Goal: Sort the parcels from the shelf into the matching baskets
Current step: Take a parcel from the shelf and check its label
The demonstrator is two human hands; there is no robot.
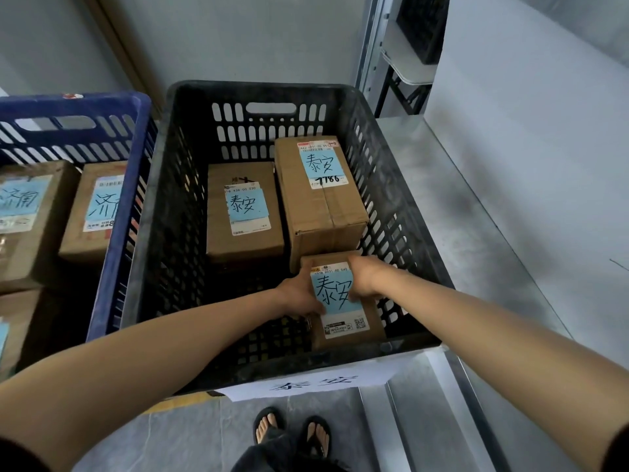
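A black slotted basket (190, 185) stands in front of me with a white paper label (313, 383) on its near wall. Low in its near right corner is a small cardboard parcel (354, 321) with a blue handwritten note. My left hand (299, 294) grips its left side and my right hand (369, 277) its right side. Two more cardboard parcels with the same blue note lie in the basket: a flat one (243, 229) in the middle and a taller one (323, 202) at the far right.
A blue basket (102, 107) to the left holds several cardboard parcels (92, 212) with a different blue note. A metal surface (493, 212) runs along the right. A folding chair (408, 66) stands behind it. My sandalled feet (292, 434) are below.
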